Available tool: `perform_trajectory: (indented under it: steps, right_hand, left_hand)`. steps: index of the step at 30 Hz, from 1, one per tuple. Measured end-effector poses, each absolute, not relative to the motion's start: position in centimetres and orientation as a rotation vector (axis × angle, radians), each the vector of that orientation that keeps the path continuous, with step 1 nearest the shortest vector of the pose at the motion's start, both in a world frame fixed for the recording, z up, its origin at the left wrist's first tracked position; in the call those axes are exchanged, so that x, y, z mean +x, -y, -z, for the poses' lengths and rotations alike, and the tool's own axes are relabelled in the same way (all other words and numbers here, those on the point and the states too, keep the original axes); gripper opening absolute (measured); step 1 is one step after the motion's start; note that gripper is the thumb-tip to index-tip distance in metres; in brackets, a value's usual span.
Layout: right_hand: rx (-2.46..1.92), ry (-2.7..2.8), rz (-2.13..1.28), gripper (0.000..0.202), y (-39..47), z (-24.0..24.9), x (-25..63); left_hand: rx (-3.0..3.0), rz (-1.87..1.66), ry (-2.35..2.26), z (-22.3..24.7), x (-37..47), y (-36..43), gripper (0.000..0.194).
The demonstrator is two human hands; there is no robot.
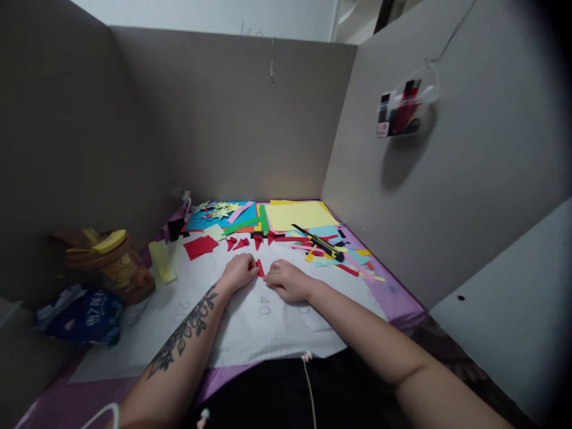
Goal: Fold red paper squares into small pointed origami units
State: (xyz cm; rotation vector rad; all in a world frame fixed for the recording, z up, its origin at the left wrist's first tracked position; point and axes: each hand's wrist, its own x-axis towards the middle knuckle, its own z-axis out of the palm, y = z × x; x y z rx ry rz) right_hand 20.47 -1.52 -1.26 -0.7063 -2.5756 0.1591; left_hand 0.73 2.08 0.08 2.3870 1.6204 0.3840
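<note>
Between my hands, low over the white sheet (pixel 241 345), is a small folded piece of red paper (pixel 260 267). My left hand (pixel 240 271) pinches its left side with closed fingers. On the other side my right hand (pixel 288 280) has its fingers drawn together at the paper's lower end. Just beyond them several small folded red paper pieces (pixel 242 243) lie in a row. A stack of red paper squares (pixel 200 247) sits to the left of that row. The fingertips partly hide the piece being held.
A yellow-and-black utility knife (pixel 319 243) lies on coloured paper scraps at right. Behind are yellow sheets (pixel 304 215), a blue sheet (pixel 196 222) and pale paper stars (pixel 221 210). A brown container (pixel 120 268) and a blue packet (pixel 83 314) stand at left. Grey partitions (pixel 232 119) enclose the table.
</note>
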Motion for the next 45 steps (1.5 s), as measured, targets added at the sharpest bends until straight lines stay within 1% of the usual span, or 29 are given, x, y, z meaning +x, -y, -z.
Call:
perform_trajectory:
  steps: [4,10,14,19,22,26,29,31,35,39,44,45]
  right_hand:
    - [-0.705,2.560,-0.152,0.016,1.8,1.1,20.5]
    - [-0.710,2.565,-0.170,0.013,1.8,1.3,20.5]
    - [-0.725,2.569,-0.173,0.012,1.9,1.2,20.4]
    - [-0.715,2.570,-0.188,0.011,1.8,1.3,20.5]
    - [-0.718,2.556,-0.212,0.011,1.8,1.3,20.5]
    - [-0.702,2.514,-0.273,0.012,1.9,1.3,20.4]
    - [-0.694,2.402,-0.327,0.015,1.6,1.4,20.3]
    - [-0.783,2.248,-0.326,0.015,1.2,1.6,20.3]
    - [-1.054,1.944,-0.353,0.006,0.2,2.2,20.2]
    - [-1.130,1.833,-0.530,0.002,-0.2,2.5,19.8]
    - [-1.149,1.726,-0.631,0.012,-0.2,2.5,19.1]
    - [-1.151,1.706,-0.634,0.014,-0.2,2.4,19.0]
  left_hand:
    - [2.296,-0.438,-1.778,0.1,0.0,-2.0,0.011]
    - [2.237,-0.470,-1.842,0.2,-0.8,-2.2,0.008]
    - [2.215,-0.561,-1.831,0.8,-1.1,-2.4,0.013]
    - [2.192,-0.733,-1.665,1.1,-1.1,-2.7,0.021]
    - [2.295,-0.687,-1.528,1.1,-0.9,-2.6,0.021]
    - [2.358,-0.625,-1.513,1.1,-0.8,-2.3,0.016]
    - [2.336,-0.650,-1.454,0.9,-0.8,-2.3,0.012]
    - [2.287,-0.719,-1.348,0.8,-0.7,-2.2,0.012]
    - [2.141,-0.945,-1.182,0.6,-0.3,-2.0,0.011]
    - [2.069,-1.070,-1.148,0.2,0.2,-1.5,0.010]
    - [1.971,-1.136,-1.148,-0.2,1.0,-1.0,0.006]
    - [1.918,-1.163,-1.155,-0.1,1.2,-1.0,0.010]
